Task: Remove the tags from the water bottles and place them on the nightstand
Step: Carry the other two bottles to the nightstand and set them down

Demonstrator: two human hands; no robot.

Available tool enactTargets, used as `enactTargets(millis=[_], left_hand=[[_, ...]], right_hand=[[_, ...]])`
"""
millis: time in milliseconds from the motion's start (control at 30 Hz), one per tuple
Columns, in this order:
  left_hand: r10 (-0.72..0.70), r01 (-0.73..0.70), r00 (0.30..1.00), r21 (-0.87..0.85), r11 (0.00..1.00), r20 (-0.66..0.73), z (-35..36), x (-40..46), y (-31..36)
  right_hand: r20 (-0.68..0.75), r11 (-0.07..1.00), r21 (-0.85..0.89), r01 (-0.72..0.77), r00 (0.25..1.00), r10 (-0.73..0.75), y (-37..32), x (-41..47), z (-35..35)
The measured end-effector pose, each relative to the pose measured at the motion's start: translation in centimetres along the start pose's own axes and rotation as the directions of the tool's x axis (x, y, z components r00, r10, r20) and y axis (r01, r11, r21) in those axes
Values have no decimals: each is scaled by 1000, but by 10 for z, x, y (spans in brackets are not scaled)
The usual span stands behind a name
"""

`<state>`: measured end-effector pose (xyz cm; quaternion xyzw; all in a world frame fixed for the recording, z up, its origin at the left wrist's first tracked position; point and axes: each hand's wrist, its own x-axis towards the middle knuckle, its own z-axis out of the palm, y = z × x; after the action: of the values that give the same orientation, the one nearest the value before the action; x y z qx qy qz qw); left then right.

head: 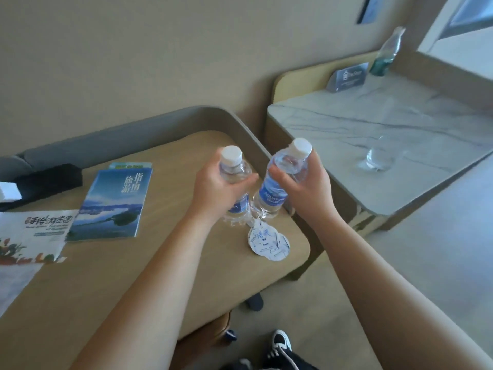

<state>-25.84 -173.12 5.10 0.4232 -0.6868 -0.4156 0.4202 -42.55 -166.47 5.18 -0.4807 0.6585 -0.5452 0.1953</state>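
Note:
My left hand [216, 189] grips one clear water bottle [234, 169] with a white cap and blue label. My right hand [306, 188] grips a second, matching water bottle [277, 190], tilted slightly left. Both bottles are held just above the right end of the wooden desk [165, 263]. Two round white paper tags [268, 243] with blue print lie flat on the desk just below the bottles. To the right stands the marble-topped nightstand [346, 134].
A blue travel booklet [114, 204] and a folded map [29, 236] lie on the desk's left part, with a black tissue box [45, 182] behind them. On the nightstand stand a clear glass [378, 156], a card sign [349, 77] and a green bottle [386, 53]. My shoe [281, 343] is below.

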Motion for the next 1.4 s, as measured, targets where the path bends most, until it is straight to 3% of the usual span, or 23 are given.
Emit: enactTargets(millis=[200,333,500,633,1033,1400], left_hand=[[54,-31,943,-73,997,327,99,-14,25],[125,-59,832,-138,989,541,181,-34,55],[186,-86,684,-176,981,705,296,-66,94],[225,-87,601,-218,972,767,392,-93,125],[276,-68,477,-278,958,834,658,-153,217],[306,-157,375,-266,951,875,894,-120,251]], right_hand=[[-277,994,-29,-101,957,89,33,-41,-100],[-468,982,-45,-183,872,142,58,-75,-177],[-654,957,-16,-289,727,208,99,-121,-280],[-734,937,-37,-347,646,210,133,-149,-365],[-866,895,-53,-442,467,180,208,-191,-600],[-915,876,73,-477,318,249,322,-132,-763]])
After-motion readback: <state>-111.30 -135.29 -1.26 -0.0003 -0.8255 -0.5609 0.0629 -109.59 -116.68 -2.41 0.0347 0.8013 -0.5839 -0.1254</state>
